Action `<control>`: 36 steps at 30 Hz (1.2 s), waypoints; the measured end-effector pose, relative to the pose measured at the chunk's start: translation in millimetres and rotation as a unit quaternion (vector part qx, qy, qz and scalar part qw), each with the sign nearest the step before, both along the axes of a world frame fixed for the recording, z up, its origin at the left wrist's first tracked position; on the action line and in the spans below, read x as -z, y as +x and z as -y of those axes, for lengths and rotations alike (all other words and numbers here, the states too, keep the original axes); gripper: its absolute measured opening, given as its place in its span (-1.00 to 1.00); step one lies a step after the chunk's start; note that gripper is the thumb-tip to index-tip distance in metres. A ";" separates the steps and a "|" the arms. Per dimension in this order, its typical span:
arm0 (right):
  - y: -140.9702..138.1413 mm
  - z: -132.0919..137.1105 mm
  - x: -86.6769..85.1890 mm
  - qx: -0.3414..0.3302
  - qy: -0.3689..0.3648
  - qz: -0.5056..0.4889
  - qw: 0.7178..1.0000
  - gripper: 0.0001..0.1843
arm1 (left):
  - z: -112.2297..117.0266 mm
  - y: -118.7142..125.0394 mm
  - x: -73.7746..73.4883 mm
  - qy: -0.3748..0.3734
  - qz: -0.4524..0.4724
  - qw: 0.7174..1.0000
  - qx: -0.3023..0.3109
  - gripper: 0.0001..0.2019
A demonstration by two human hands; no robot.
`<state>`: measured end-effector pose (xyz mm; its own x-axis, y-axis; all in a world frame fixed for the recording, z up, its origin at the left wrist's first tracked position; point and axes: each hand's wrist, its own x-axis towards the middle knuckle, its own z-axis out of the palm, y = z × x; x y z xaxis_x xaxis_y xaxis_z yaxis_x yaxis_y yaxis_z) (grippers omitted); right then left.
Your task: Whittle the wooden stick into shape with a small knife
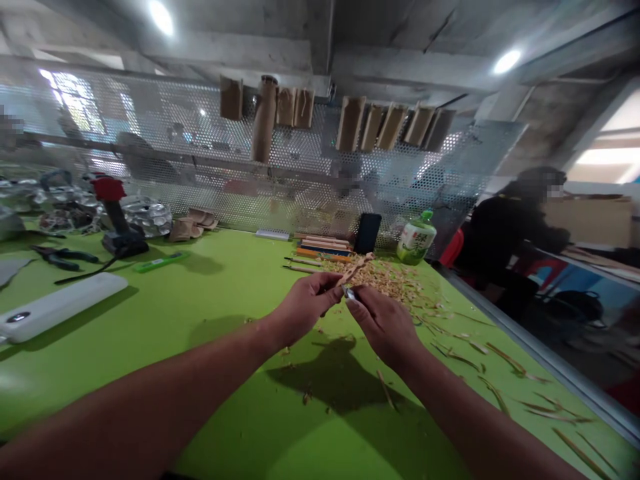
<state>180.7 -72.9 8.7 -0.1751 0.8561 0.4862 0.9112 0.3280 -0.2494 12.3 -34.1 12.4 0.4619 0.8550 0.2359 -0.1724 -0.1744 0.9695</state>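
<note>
Above the green table, my left hand is closed around a thin wooden strip with a wavy, carved edge. The strip's far end sticks out up and to the right. My right hand is closed on a small metal-tipped tool, probably a carving knife, its handle hidden in the palm. The metal tip is close to the strip at my left fingertips; whether it touches cannot be made out. Pale wood shavings lie heaped just behind my hands.
Behind the shavings are wooden sticks, a dark phone and a green-capped bottle. Pliers, a cordless drill, a green cutter and a long white device lie left. A person sits beyond the right edge.
</note>
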 end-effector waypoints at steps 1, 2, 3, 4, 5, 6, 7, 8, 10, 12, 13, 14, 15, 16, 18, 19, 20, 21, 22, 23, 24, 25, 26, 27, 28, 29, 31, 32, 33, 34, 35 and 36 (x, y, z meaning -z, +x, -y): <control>-0.5 0.5 -0.2 -0.001 -0.001 0.003 1.000 -0.57 | 0.4 0.4 -0.1 -0.001 0.004 1.000 0.001 -0.66; -0.9 0.8 -0.5 -0.002 -0.002 0.005 1.000 -0.57 | 0.6 0.7 -0.1 -0.002 0.007 1.000 0.002 -0.66; -1.3 1.0 -0.8 0.000 -0.002 0.008 1.000 -0.57 | 0.6 1.0 0.3 -0.003 0.009 1.000 0.002 -0.67; -1.5 1.1 -1.0 0.002 -0.002 0.009 1.000 -0.57 | 0.4 1.1 0.8 -0.005 0.009 1.000 0.001 -0.67; -1.7 1.2 -1.3 0.005 -0.002 0.010 1.000 -0.57 | 0.0 1.2 1.4 -0.007 0.008 1.000 0.001 -0.67; -1.8 1.2 -1.7 0.007 -0.002 0.009 1.000 -0.58 | -0.5 1.2 2.2 -0.008 0.007 1.000 -0.001 -0.67; -1.9 1.4 -2.0 0.008 -0.003 0.008 1.000 -0.58 | -1.1 1.3 2.9 -0.009 0.006 1.000 -0.002 -0.67; -1.9 1.5 -2.2 0.008 -0.004 0.006 1.000 -0.57 | -1.7 1.3 3.6 -0.009 0.007 1.000 -0.002 -0.67; -1.8 1.9 -2.6 0.006 -0.008 0.003 1.000 -0.57 | -2.5 1.5 4.2 -0.004 0.013 1.000 0.000 -0.67; -1.5 2.1 -2.7 0.002 -0.013 -0.001 1.000 -0.58 | -2.2 1.7 3.1 0.006 0.024 1.000 0.005 -0.69; -1.2 2.0 -2.5 0.000 -0.016 -0.005 1.000 -0.58 | -1.5 1.6 1.9 0.011 0.027 1.000 0.007 -0.70; -0.8 1.8 -2.3 -0.001 -0.021 -0.009 1.000 -0.58 | -0.7 1.4 0.5 0.018 0.025 1.000 0.007 -0.71; -0.3 1.5 -2.0 -0.004 -0.025 -0.013 1.000 -0.58 | 0.3 1.0 -1.1 0.025 0.018 1.000 0.005 -0.72; 0.2 1.1 -1.7 -0.006 -0.028 -0.017 0.999 -0.58 | 1.2 0.6 -2.6 0.032 0.008 0.999 0.003 -0.73; 1.3 0.0 -0.8 -0.011 -0.033 -0.022 0.999 -0.58 | 2.5 -0.3 -4.7 0.050 -0.014 0.999 -0.003 -0.73; 1.8 -0.6 -0.4 -0.013 -0.034 -0.022 0.999 -0.57 | 2.8 -0.8 -5.1 0.060 -0.023 0.998 -0.007 -0.73; 2.3 -1.1 0.0 -0.013 -0.035 -0.022 0.999 -0.57 | 2.9 -1.2 -5.0 0.070 -0.031 0.997 -0.010 -0.73; 2.6 -1.7 0.5 -0.014 -0.036 -0.023 0.999 -0.57 | 2.9 -1.5 -4.6 0.079 -0.035 0.996 -0.011 -0.73; 2.9 -2.1 1.0 -0.016 -0.036 -0.027 0.999 -0.57 | 2.9 -1.8 -3.8 0.087 -0.035 0.996 -0.008 -0.72; 3.0 -2.5 1.6 -0.022 -0.036 -0.034 0.999 -0.57 | 3.0 -2.1 -2.9 0.096 -0.033 0.995 -0.002 -0.72; 3.1 -2.8 2.3 -0.030 -0.032 -0.043 0.998 -0.56 | 3.2 -2.2 -1.8 0.105 -0.031 0.994 0.006 -0.71; 3.1 -3.0 3.0 -0.039 -0.027 -0.052 0.998 -0.56 | 3.3 -2.4 -0.8 0.115 -0.033 0.993 0.011 -0.70; 3.0 -3.2 3.9 -0.049 -0.019 -0.061 0.997 -0.55 | 3.4 -2.4 0.2 0.127 -0.041 0.991 0.009 -0.69; 2.9 -3.4 4.9 -0.058 -0.013 -0.070 0.996 -0.54 | 3.3 -2.4 1.1 0.141 -0.058 0.988 0.000 -0.67; 2.8 -3.7 5.9 -0.064 -0.011 -0.077 0.995 -0.53 | 3.0 -2.3 1.8 0.157 -0.080 0.984 -0.017 -0.66; 2.6 -4.0 6.8 -0.067 -0.015 -0.085 0.994 -0.53 | 2.6 -2.2 2.3 0.172 -0.106 0.979 -0.037 -0.65; 2.5 -4.7 8.6 -0.067 -0.031 -0.098 0.992 -0.54 | 1.3 -1.9 2.7 0.200 -0.157 0.964 -0.072 -0.66; 2.4 -4.9 9.3 -0.064 -0.038 -0.102 0.992 -0.55 | 0.6 -1.9 2.7 0.213 -0.179 0.957 -0.083 -0.66; 2.5 -5.0 9.7 -0.063 -0.042 -0.103 0.992 -0.56 | 0.0 -2.0 2.5 0.225 -0.198 0.950 -0.092 -0.66; 2.5 -4.8 10.0 -0.063 -0.041 -0.103 0.992 -0.56 | -0.6 -2.1 2.3 0.237 -0.213 0.943 -0.099 -0.66; 2.5 -4.4 10.0 -0.066 -0.038 -0.102 0.992 -0.57 | -0.9 -2.4 2.1 0.250 -0.225 0.936 -0.105 -0.66; 2.4 -3.8 9.8 -0.071 -0.034 -0.101 0.992 -0.57 | -1.2 -2.7 2.0 0.264 -0.234 0.929 -0.112 -0.66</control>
